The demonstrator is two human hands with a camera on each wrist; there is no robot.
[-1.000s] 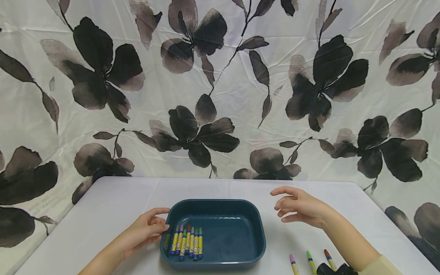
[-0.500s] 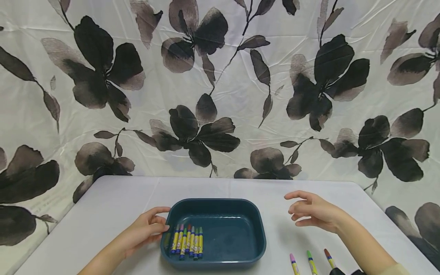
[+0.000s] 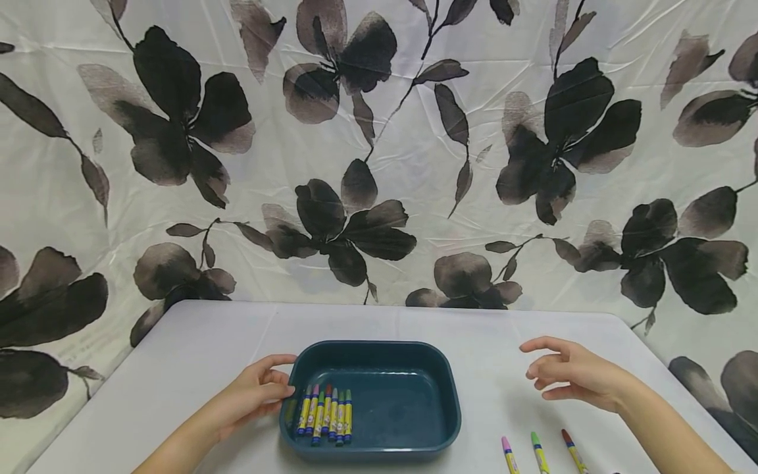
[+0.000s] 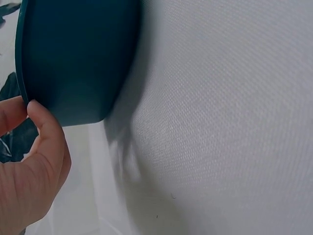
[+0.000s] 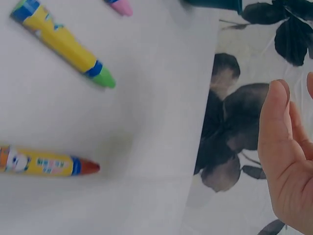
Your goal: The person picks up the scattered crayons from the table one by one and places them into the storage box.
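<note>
A dark teal rectangular tray [image 3: 408, 415] stands on the white table. My left hand [image 3: 254, 395] grips its left rim; in the left wrist view the thumb and a finger [image 4: 46, 120] meet at the edge. Several yellow-wrapped crayons [image 3: 326, 415] lie side by side in the tray's left part. To the right of the tray, my right hand [image 3: 580, 375] hovers over the table with loosely bent fingers and nothing in them. Nearest to it are three loose crayons: a pink one [image 3: 509, 454], a green one [image 3: 539, 453] and a brown one [image 3: 573, 450].
The white table [image 3: 474, 329] ends at a back edge in front of a hanging cloth [image 3: 444, 158] with dark flowers. The loose crayons lie near the front, partly cut off by the head view's lower border.
My right hand has moved right and a little toward me, away from the tray. More of the brown crayon now shows. The left hand stays at the tray's rim.
</note>
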